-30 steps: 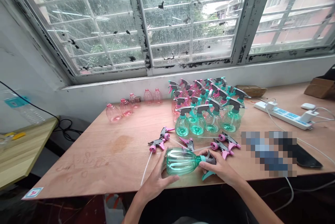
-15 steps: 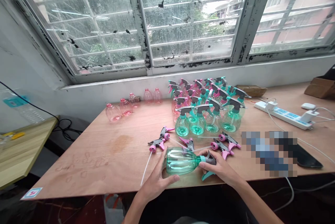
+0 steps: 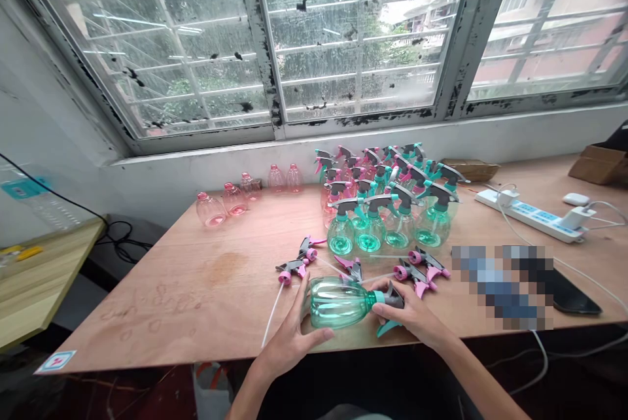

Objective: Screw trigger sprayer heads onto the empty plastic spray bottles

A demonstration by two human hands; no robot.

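A clear green spray bottle (image 3: 338, 303) lies sideways between my hands above the table's front edge, its base to the left. My left hand (image 3: 292, 335) is wrapped round the base end. At the other end, my right hand (image 3: 411, 313) grips the grey and teal spray head (image 3: 390, 297), which sits on the bottle's neck. Just beyond the bottle lie several loose pink and grey spray heads, such as one at the left (image 3: 293, 269) with its white tube and one at the right (image 3: 416, 274).
Several assembled spray bottles (image 3: 370, 235), green and pink, stand in rows at the back. Pink bottles without heads (image 3: 236, 199) stand back left. To the right are a white power strip (image 3: 532, 216), cables, a dark phone-like slab (image 3: 574, 292) and a cardboard box (image 3: 599, 163).
Almost nothing differs. The whole view has shifted very slightly, and both hands keep the same hold on the green spray bottle.
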